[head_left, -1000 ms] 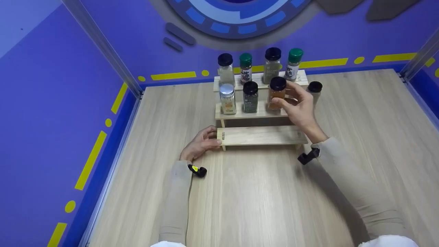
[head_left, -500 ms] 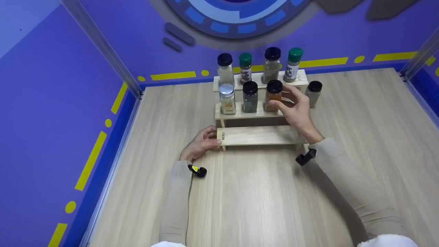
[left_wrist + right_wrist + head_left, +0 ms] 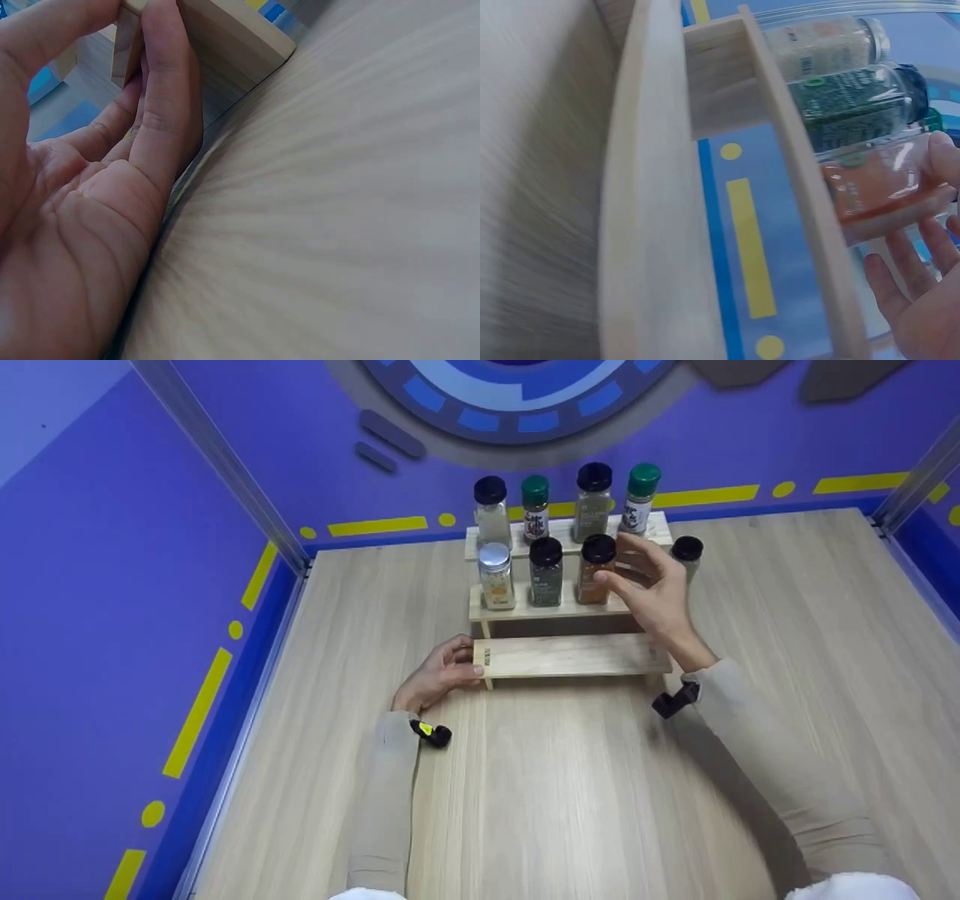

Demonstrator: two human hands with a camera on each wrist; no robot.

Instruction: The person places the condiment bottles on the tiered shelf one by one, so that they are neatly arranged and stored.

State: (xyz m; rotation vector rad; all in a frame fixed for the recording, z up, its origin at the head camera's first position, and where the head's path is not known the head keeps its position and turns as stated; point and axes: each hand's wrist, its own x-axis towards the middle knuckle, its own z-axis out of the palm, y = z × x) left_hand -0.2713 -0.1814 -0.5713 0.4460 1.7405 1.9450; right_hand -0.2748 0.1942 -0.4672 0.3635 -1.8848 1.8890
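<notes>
A stepped wooden rack [image 3: 570, 657] stands on the table, with jars on its upper two steps. My left hand [image 3: 441, 673] grips the left end of its lowest step; in the left wrist view, fingers [image 3: 161, 75] lie against the wood. On the middle step stands a spice jar [image 3: 595, 581] of orange-brown powder, black-capped and upright. My right hand [image 3: 660, 598] is beside it, with the thumb over the jar's front. The right wrist view shows the other fingers [image 3: 889, 289] spread and apart from the glass.
To the left on the middle step are a silver-capped jar [image 3: 497, 577] and a dark green herb jar [image 3: 547, 574]. Several black- and green-capped jars, including a tall one [image 3: 592, 506], line the top step. Another black-capped jar [image 3: 687, 556] stands right of the rack, partly behind the right hand.
The orange-brown spice jar came down and slightly left onto the middle step. Since then my right hand has loosened and shifted right, away from it. My left hand has stayed put.
</notes>
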